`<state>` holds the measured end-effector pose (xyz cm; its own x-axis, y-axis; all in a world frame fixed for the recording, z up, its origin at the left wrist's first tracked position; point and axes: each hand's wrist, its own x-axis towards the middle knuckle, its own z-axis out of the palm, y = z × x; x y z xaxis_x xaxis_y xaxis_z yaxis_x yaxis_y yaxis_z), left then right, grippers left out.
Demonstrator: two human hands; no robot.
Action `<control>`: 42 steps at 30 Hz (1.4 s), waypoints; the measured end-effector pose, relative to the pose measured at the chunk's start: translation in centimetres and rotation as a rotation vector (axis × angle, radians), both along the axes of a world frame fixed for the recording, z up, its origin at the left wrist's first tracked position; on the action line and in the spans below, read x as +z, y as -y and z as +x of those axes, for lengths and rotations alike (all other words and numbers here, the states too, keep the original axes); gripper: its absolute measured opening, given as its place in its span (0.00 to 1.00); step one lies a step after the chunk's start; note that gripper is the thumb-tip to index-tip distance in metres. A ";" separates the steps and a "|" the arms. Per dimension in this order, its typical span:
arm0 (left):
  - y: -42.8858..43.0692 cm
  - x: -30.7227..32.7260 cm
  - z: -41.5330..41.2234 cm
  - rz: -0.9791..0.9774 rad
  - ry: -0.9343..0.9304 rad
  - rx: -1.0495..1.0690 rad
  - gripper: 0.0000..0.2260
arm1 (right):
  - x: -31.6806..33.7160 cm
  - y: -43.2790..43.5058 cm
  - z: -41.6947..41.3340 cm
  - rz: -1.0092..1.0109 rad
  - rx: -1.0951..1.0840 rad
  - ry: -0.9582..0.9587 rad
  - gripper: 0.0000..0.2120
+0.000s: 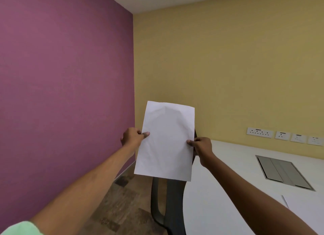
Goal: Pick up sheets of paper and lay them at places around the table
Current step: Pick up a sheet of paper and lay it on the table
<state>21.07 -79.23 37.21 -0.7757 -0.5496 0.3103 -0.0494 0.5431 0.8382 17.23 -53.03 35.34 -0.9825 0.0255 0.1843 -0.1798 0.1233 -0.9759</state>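
I hold a white, slightly creased sheet of paper (166,141) upright in the air in front of me, above the left end of the white table (233,178). My left hand (134,136) pinches its left edge and my right hand (200,146) pinches its right edge. Another white sheet (305,206) lies flat on the table at the right, partly cut off by the frame.
A dark chair (166,205) stands against the table's left end, partly hidden by the held sheet. A grey cable hatch (282,171) is set into the tabletop. Wall sockets (284,135) line the yellow wall. Wood-pattern floor (119,208) runs along the purple wall.
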 end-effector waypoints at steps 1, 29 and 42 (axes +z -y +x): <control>0.9 0.2 -1.2 -0.003 -0.003 -0.002 0.23 | 0.1 0.8 -0.7 0.001 -0.009 0.002 0.14; 19.0 0.9 -37.5 0.234 -0.040 -0.498 0.07 | -3.2 20.7 -25.9 -0.169 -0.478 0.027 0.16; 15.0 2.1 -64.4 0.187 -0.004 -0.749 0.06 | -5.4 19.1 -47.9 -0.087 -0.654 -0.041 0.14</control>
<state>-43.32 -94.27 39.30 -0.9603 0.0784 0.2678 0.2790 0.2797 0.9186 -30.67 -72.13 29.97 -0.7516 0.6311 0.1919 -0.1324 0.1407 -0.9812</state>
